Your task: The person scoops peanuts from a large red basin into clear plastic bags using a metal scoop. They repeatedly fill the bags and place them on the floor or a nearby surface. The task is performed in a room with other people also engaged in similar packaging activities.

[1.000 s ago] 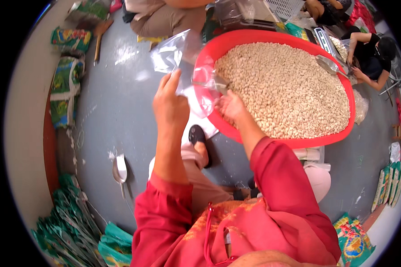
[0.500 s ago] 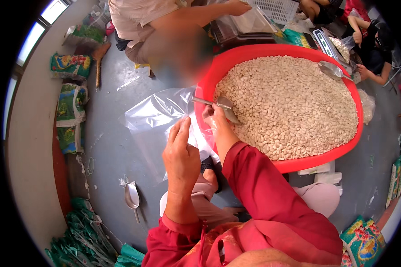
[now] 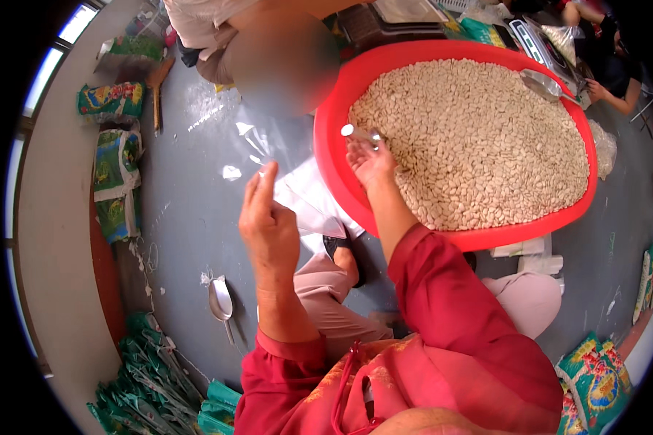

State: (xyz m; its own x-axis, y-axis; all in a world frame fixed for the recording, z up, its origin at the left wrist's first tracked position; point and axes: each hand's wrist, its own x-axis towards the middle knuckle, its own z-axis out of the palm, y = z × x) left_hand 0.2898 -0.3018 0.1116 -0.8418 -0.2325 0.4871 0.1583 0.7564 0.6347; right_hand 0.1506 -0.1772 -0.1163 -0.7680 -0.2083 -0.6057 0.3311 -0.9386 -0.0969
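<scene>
A large red tub [image 3: 328,156] holds a heap of pale, flat seeds [image 3: 479,145]. Over its left side my right hand [image 3: 372,165] has its fingers round the handle of a metal scoop [image 3: 363,133]. The scoop's bowl is mostly hidden, low against the seeds. To the left of the tub my left hand [image 3: 270,225] is raised, fingers closed together on the edge of a clear plastic bag [image 3: 257,141]. The bag hangs beyond the hand and is hard to make out against the floor.
A second metal scoop [image 3: 541,83] lies at the tub's far right rim, another scoop [image 3: 221,301] on the floor at left. A person [image 3: 210,36] sits opposite. A scale [image 3: 533,43] stands beyond the tub. Green packages [image 3: 116,177] line the wall; folded green bags [image 3: 152,377] lie near left.
My right hand has moved up and further over the seeds with the scoop, which has turned. My left hand has shifted slightly left and up with the bag. The view has tilted a little.
</scene>
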